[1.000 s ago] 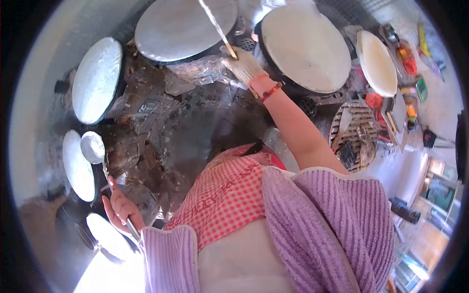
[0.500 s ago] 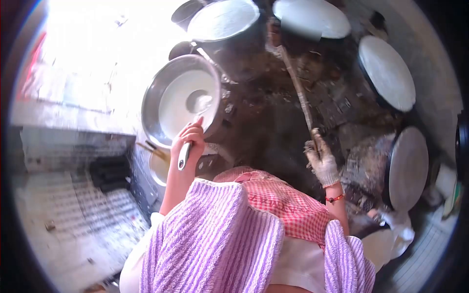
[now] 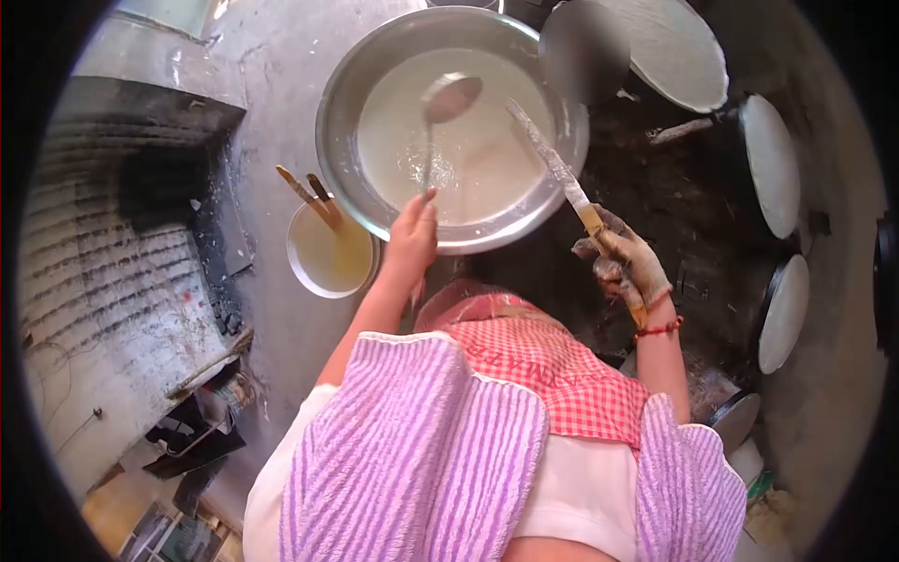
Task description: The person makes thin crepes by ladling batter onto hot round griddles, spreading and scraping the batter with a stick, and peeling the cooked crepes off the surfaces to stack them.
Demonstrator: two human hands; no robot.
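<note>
My left hand (image 3: 412, 239) is closed round the handle of a metal ladle (image 3: 453, 97). The ladle's bowl is at the far side of a wide metal basin (image 3: 339, 173), over white liquid batter (image 3: 398, 140); whether it touches the batter I cannot tell. My right hand (image 3: 634, 267), in a stained glove, grips a long flat spatula (image 3: 552, 164). Its pale blade is smeared white and points up and left over the basin's right rim. The lower end of its yellowish handle shows below the fist.
Left of the basin stands a small bowl (image 3: 292, 245) of yellowish liquid with wooden-handled tools (image 3: 314, 197) in it. Round white-topped pans (image 3: 674, 51) curve along the right side. A stick (image 3: 682, 132) lies between two of them. A dark, ridged surface (image 3: 122, 272) is at far left.
My view has swung, bringing the basin to the middle. The ladle has moved towards the basin's far side. The long tool in my right hand has come left, its tip now over the basin.
</note>
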